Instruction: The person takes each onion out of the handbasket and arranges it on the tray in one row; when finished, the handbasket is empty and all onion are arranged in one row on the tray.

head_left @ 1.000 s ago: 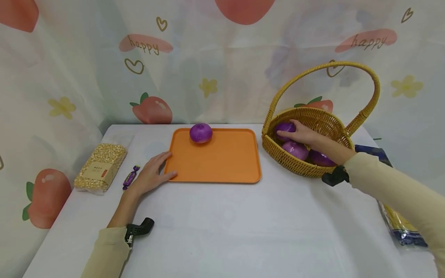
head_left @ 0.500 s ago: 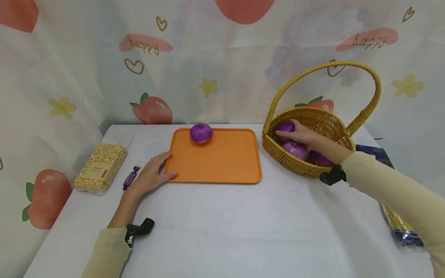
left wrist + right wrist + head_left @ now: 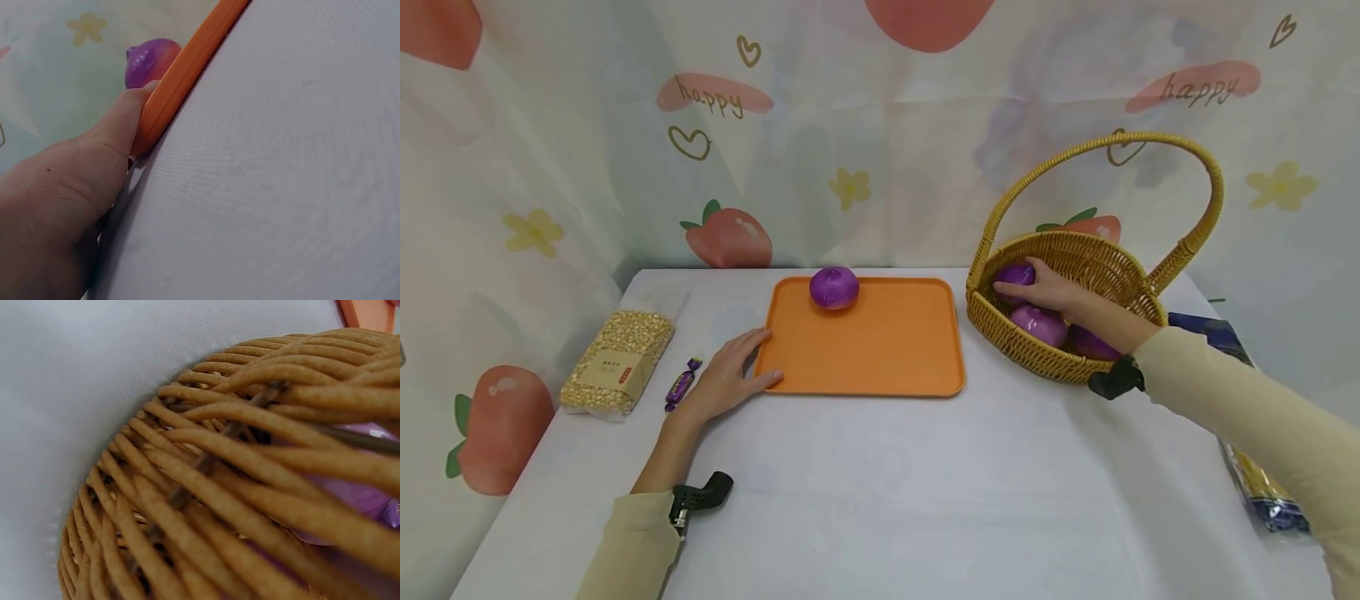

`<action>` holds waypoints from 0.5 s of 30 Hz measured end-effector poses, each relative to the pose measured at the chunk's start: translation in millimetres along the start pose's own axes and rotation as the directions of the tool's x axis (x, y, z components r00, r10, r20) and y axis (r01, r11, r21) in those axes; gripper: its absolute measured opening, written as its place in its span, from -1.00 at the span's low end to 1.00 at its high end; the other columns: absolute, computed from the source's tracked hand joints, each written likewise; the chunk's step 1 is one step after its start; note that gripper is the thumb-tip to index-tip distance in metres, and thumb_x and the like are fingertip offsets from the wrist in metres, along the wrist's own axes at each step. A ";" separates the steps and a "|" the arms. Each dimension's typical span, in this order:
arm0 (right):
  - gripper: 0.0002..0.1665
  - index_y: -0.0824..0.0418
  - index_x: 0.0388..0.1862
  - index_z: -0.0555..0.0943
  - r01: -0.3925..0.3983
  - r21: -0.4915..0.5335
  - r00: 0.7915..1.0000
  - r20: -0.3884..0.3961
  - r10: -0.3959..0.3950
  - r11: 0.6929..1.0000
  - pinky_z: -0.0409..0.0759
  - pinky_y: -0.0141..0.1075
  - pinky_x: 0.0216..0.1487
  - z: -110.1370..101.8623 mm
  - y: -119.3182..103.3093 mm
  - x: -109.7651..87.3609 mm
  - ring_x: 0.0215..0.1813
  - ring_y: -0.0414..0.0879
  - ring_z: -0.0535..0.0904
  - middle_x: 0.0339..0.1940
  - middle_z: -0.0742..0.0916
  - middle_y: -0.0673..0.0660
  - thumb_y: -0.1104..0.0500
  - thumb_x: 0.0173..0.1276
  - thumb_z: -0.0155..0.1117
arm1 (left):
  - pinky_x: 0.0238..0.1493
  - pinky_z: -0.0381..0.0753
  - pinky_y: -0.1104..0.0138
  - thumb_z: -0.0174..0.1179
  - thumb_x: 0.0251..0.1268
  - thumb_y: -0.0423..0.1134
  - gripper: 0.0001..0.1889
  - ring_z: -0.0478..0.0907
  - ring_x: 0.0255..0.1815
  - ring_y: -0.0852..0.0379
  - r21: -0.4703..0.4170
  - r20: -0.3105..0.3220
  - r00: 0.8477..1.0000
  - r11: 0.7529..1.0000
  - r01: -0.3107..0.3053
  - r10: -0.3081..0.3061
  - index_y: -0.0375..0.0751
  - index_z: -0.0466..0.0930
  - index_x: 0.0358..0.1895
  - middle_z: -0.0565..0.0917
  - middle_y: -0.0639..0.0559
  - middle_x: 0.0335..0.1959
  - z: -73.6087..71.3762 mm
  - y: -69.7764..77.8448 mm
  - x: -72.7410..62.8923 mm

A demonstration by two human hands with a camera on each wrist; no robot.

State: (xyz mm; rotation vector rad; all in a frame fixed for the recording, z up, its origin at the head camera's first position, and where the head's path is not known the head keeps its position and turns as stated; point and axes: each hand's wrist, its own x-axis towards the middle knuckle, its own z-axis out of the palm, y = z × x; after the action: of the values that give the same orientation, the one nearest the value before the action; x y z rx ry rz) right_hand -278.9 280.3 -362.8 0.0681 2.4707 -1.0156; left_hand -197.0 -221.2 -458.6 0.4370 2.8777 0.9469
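In the head view my right hand (image 3: 1051,290) reaches into a tilted wicker basket (image 3: 1017,348) and grips a purple onion (image 3: 1017,273). Two more purple onions, one glossy (image 3: 1039,323) and one partly behind the wrist (image 3: 1088,343), lie beside it. The right wrist view is filled by basket weave (image 3: 206,481); the hand itself is hidden there. My left hand (image 3: 726,375) holds the left edge of an orange tray (image 3: 872,350). In the left wrist view its thumb lies over the tray rim (image 3: 172,94). Another purple onion (image 3: 833,287) sits at the tray's back edge.
A wrapped purple candy (image 3: 681,385) lies next to the left wrist, with a bag of yellow kernels (image 3: 619,358) farther left. Under the right forearm a blue and yellow packet (image 3: 1273,492) shows. The basket's tall handle (image 3: 1120,137) arches above the right hand; a printed curtain hangs behind.
The right wrist and forearm have shifted very slightly left, while the fingers stay on the onion in the basket. The left hand and the tray have not visibly moved.
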 end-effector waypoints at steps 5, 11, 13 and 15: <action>0.27 0.31 0.52 -0.53 -0.007 0.012 1.000 -0.001 0.007 1.000 0.02 0.33 0.48 0.6 -1.0 1.2 0.54 0.45 -0.11 0.53 -0.11 0.54 -0.26 0.40 0.10 | 0.51 0.06 -0.18 0.27 0.22 0.14 -0.15 0.05 0.55 -0.21 -0.001 0.001 1.000 1.000 0.005 -0.005 -0.09 0.14 0.50 0.17 -0.19 0.53 -0.6 0.5 -0.2; 0.25 0.30 0.52 -0.53 -0.008 0.029 1.000 0.000 0.008 1.000 0.01 0.32 0.49 0.9 -2.4 3.5 0.55 0.44 -0.13 0.54 -0.12 0.53 -0.25 0.41 0.08 | 0.50 0.06 -0.18 0.27 0.22 0.13 -0.15 0.05 0.55 -0.22 -0.002 0.001 1.000 1.000 0.002 -0.002 -0.09 0.14 0.50 0.17 -0.19 0.53 -0.6 0.4 -0.5; 0.24 0.28 0.53 -0.52 -0.005 0.038 1.000 0.001 0.005 0.999 0.02 0.32 0.48 0.5 -2.6 4.1 0.54 0.44 -0.11 0.54 -0.11 0.52 -0.25 0.41 0.07 | 0.50 0.06 -0.18 0.27 0.22 0.13 -0.15 0.06 0.55 -0.22 -0.001 -0.001 1.000 1.000 -0.004 0.004 -0.10 0.14 0.50 0.17 -0.19 0.53 -0.5 0.1 -0.4; 0.23 0.27 0.54 -0.50 -0.002 0.042 1.000 0.003 0.002 0.999 0.03 0.32 0.48 0.0 -2.7 4.7 0.54 0.43 -0.10 0.54 -0.09 0.51 -0.26 0.41 0.07 | 0.50 0.06 -0.18 0.28 0.22 0.12 -0.15 0.06 0.55 -0.22 0.001 -0.004 1.000 1.000 -0.012 0.012 -0.10 0.14 0.50 0.17 -0.20 0.53 -0.4 -0.4 -0.4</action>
State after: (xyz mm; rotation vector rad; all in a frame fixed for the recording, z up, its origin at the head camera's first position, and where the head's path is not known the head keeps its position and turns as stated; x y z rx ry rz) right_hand -283.7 277.7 -363.1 0.0822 2.4469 -1.0663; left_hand -196.8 -221.9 -458.5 0.4533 2.8824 0.9497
